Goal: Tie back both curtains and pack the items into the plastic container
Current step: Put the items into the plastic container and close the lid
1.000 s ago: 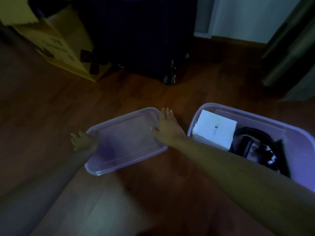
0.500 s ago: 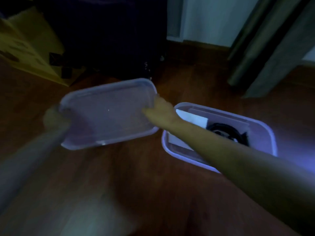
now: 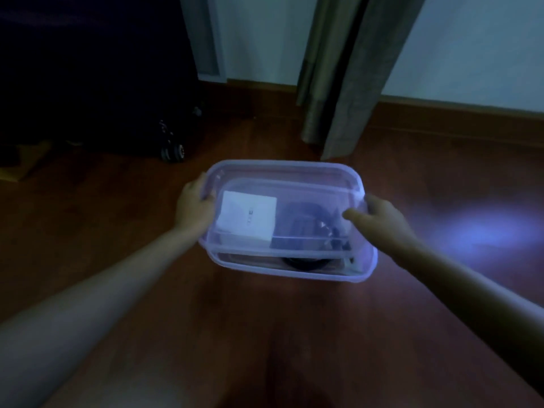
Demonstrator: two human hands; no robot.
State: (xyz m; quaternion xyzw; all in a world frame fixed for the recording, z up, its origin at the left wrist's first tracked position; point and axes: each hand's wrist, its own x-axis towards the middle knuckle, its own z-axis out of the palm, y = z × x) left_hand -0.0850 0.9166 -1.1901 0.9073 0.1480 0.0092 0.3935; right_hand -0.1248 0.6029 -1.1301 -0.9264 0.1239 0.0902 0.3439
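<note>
A clear plastic lid (image 3: pixel 282 172) hangs just above the plastic container (image 3: pixel 294 270) on the wooden floor, shifted a little toward the far side. My left hand (image 3: pixel 194 209) grips the lid's left edge. My right hand (image 3: pixel 375 214) grips its right edge, thumb on top. Through the lid I see a white box (image 3: pixel 247 217) on the left and a dark bundle of straps or cables (image 3: pixel 309 225) on the right inside the container. A grey-green curtain (image 3: pixel 350 69) hangs down to the floor behind the container.
A dark wheeled suitcase (image 3: pixel 97 75) stands at the back left, one wheel (image 3: pixel 173 151) near the container. A bit of yellow cardboard (image 3: pixel 17 172) shows at the left edge. White wall and wooden skirting run along the back. A patch of light falls on the floor at right.
Both hands lifted the lid off the floor on the left and carried it right, over the container. The view turned right, bringing the curtain to centre.
</note>
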